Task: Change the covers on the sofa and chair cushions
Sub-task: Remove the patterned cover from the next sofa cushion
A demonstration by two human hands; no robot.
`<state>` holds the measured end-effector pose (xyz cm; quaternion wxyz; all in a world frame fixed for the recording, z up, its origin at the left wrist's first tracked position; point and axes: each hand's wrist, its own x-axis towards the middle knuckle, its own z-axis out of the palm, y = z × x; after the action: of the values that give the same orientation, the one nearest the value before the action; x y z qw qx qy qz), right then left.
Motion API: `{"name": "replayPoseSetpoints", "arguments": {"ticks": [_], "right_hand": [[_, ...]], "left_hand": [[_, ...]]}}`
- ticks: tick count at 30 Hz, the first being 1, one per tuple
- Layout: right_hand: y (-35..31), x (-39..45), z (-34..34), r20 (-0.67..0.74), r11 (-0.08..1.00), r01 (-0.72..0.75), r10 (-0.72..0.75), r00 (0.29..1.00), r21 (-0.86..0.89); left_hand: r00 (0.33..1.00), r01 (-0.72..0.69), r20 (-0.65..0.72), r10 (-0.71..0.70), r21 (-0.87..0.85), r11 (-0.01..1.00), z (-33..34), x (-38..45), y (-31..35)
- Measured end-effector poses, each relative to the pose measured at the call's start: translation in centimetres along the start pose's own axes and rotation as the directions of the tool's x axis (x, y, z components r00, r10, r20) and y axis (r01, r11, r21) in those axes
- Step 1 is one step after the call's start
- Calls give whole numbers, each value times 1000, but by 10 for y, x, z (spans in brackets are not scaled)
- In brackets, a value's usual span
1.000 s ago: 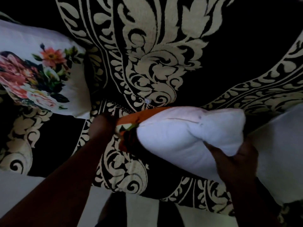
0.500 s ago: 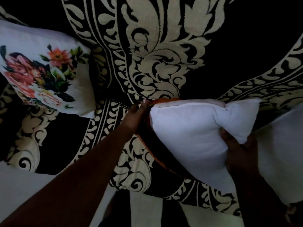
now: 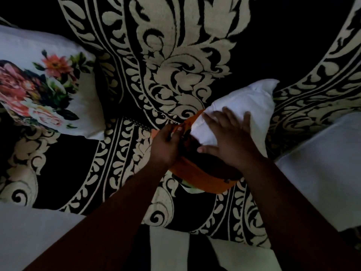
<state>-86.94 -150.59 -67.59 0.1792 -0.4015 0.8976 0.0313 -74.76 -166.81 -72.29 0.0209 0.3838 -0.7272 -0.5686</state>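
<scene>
Left hand (image 3: 166, 145) pinches the upper edge of the orange cover (image 3: 197, 175), its fingers curled round the fabric at the mouth of the opening, while the forearm reaches in from the lower left. Further left, well apart from both hands, a cushion with a white cover printed with pink and orange flowers (image 3: 52, 87) lies against the sofa (image 3: 175, 61), whose cloth is black with large cream scrolls and leaf borders. A short dark chain or trim (image 3: 137, 124) shows on the sofa between the flowered cushion and the left hand. Just right of the left hand, the orange cover gapes open, dark inside, and sags below both hands onto the sofa seat. A plain white pillow (image 3: 248, 102) pokes into that opening at one end; its far corner sticks up and to the right, outside the cover. Right hand (image 3: 228, 139) lies on the near part of the pillow with fingers spread and fairly straight, pressing it, thumb down by the dark mouth of the cover. At the far right, a pale white surface (image 3: 322, 169) runs along the sofa's edge.
</scene>
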Motion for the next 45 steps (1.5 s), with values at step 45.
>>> {"name": "replayPoseSetpoints", "arguments": {"ticks": [45], "right_hand": [[-127,-117,-83,210,417,-262,168,963,870]], "left_hand": [[968,-246,130,213,353,903,-182,-134,127]]}}
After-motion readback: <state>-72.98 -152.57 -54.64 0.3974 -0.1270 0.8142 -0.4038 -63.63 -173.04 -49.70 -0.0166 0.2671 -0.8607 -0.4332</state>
